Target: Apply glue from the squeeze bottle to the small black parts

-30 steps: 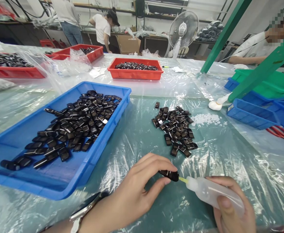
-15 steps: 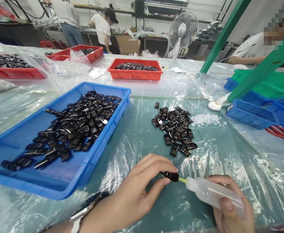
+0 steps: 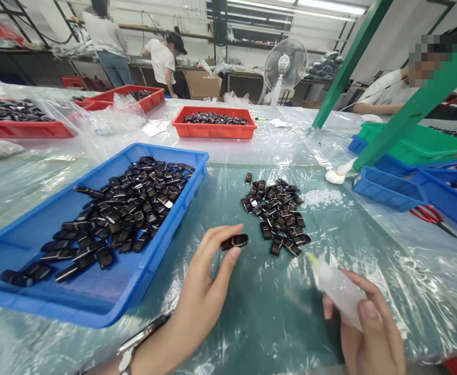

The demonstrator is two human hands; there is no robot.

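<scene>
Between its thumb and fingers my left hand (image 3: 208, 276) holds a small black piece (image 3: 235, 241), just right of the blue tray (image 3: 162, 260). My right hand (image 3: 369, 317) is wrapped round a translucent squeeze bottle (image 3: 340, 289), whose yellow-green tip points up and left, apart from the black piece. Beyond both hands lies a pile of similar black pieces (image 3: 279, 211) on the plastic-covered green surface (image 3: 267, 307). Small white bits (image 3: 322, 198) are spread beside that pile on its right. Many more black pieces (image 3: 123, 208) fill the middle of the blue tray.
Red trays (image 3: 215, 130) of dark pieces stand farther back. At the right are a green post (image 3: 335, 78), a slanted green beam, a small blue bin (image 3: 390, 192), red-handled scissors (image 3: 427, 214) and a green tray (image 3: 419, 146). A fan and several people are beyond.
My left hand has moved left and away from me with the black piece. The bottle tip has come away from the piece, and the bottle is tilted more steeply. The view has shifted slightly.
</scene>
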